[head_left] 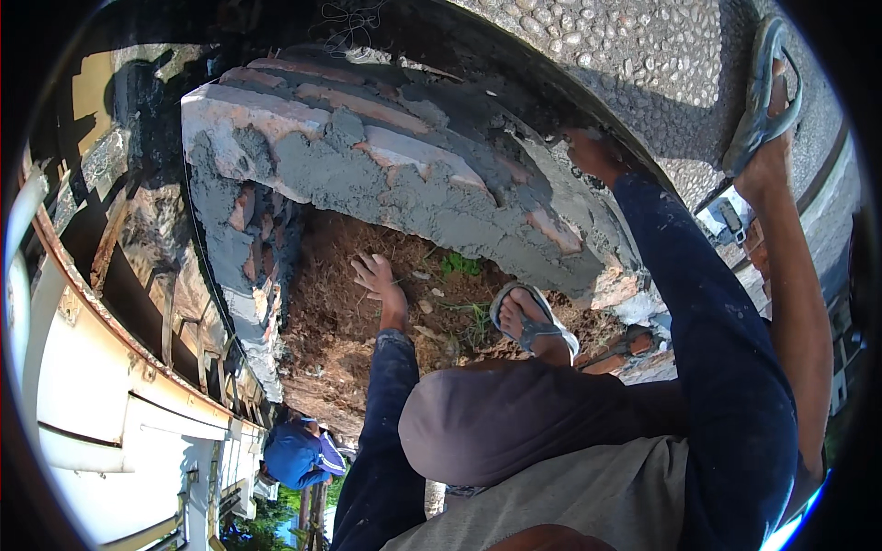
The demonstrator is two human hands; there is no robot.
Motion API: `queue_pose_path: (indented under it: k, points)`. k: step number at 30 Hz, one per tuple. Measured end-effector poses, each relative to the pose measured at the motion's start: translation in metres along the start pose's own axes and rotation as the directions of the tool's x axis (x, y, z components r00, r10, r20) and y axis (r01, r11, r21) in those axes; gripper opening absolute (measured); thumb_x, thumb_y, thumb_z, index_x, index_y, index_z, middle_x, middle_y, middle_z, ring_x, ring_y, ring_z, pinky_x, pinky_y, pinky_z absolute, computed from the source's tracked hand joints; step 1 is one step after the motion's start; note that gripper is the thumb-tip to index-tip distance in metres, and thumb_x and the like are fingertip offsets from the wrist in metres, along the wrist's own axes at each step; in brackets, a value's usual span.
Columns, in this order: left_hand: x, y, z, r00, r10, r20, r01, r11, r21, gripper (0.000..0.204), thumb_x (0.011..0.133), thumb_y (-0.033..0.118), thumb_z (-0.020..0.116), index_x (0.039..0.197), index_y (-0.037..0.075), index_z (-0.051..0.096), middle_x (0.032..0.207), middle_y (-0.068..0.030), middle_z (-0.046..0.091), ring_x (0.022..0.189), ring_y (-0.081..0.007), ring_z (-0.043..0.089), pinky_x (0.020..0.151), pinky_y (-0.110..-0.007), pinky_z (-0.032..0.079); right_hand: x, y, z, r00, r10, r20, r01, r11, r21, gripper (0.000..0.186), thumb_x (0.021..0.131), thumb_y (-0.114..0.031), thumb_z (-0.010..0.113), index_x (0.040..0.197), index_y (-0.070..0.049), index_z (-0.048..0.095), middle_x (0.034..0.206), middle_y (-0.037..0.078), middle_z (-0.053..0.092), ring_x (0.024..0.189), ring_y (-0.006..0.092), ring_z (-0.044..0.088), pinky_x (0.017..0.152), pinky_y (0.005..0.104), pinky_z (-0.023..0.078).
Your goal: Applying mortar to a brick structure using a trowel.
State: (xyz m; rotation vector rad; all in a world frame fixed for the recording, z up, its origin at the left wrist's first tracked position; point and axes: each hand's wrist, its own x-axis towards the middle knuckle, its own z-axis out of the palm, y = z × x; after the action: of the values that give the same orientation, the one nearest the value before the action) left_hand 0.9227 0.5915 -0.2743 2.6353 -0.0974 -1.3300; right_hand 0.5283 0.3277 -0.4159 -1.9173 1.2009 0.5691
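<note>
In the head view my left hand (377,280) has its fingers spread over reddish soil (326,326), inside an angled low brick wall (413,202) roughly coated with grey mortar. My right hand (593,156) reaches to the far side of the wall's right part, beside a dark shadowed gap; its fingers are too dim to make out. One sandaled foot (522,317) rests on the soil below the wall. Another sandaled foot (763,119) is up on a pebbled concrete surface (625,46) at the upper right.
A rusty metal structure with white panels (119,432) lines the left side. A person in blue (299,455) is at the lower left near greenery. Tangled wire (354,23) lies above the wall, and broken brick pieces (611,358) lie right of the lower foot.
</note>
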Motion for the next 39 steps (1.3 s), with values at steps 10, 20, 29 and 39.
queue_pose_path:
  k: [10,20,29,39]
  points:
    - [-0.005,0.013,0.015,1.000,0.017,-0.015,-0.016,0.998,0.067,0.082,0.093,0.069,0.033,0.156,0.021,0.010,0.162,-0.0055,-0.010,0.146,-0.0376,-0.015,0.110,-0.062,-0.006,-0.016,-0.031,-0.066,0.990,-0.036,0.133,0.027,0.997,0.069,0.046,0.086,-0.012,0.052,0.132,-0.013,0.053,0.084,0.016,0.064,0.074,0.0308,0.064,0.066,0.0433,0.049]
    - [-0.005,0.013,-0.001,0.998,-0.028,0.053,0.026,0.999,0.029,0.078,0.096,0.064,0.035,0.156,0.022,0.010,0.162,-0.0054,-0.012,0.145,-0.0392,-0.016,0.112,-0.061,0.000,-0.076,-0.020,-0.061,0.978,-0.027,0.205,-0.140,0.640,0.755,0.030,0.096,-0.024,0.047,0.122,-0.009,0.051,0.088,0.009,0.056,0.078,0.0209,0.056,0.066,0.0351,0.044]
    - [-0.003,0.013,0.018,0.989,0.003,0.146,-0.009,0.999,0.038,0.074,0.098,0.059,0.036,0.156,0.022,0.007,0.162,-0.0037,-0.014,0.145,-0.0385,-0.018,0.113,-0.057,0.000,0.066,-0.015,-0.012,0.945,0.008,-0.328,-0.001,1.000,0.024,0.048,0.088,-0.012,0.051,0.136,-0.014,0.047,0.091,0.022,0.065,0.081,0.0392,0.066,0.069,0.0483,0.052]
    - [0.028,-0.053,0.009,0.990,0.122,0.075,-0.130,0.986,0.109,0.076,0.097,0.062,0.035,0.156,0.023,0.008,0.162,-0.0034,-0.014,0.146,-0.0375,-0.016,0.112,-0.058,-0.001,0.093,-0.117,-0.079,0.973,-0.216,-0.083,0.219,0.975,0.025,0.053,0.085,-0.006,0.050,0.137,-0.015,0.048,0.116,0.022,0.062,0.099,0.0393,0.064,0.081,0.0490,0.051]
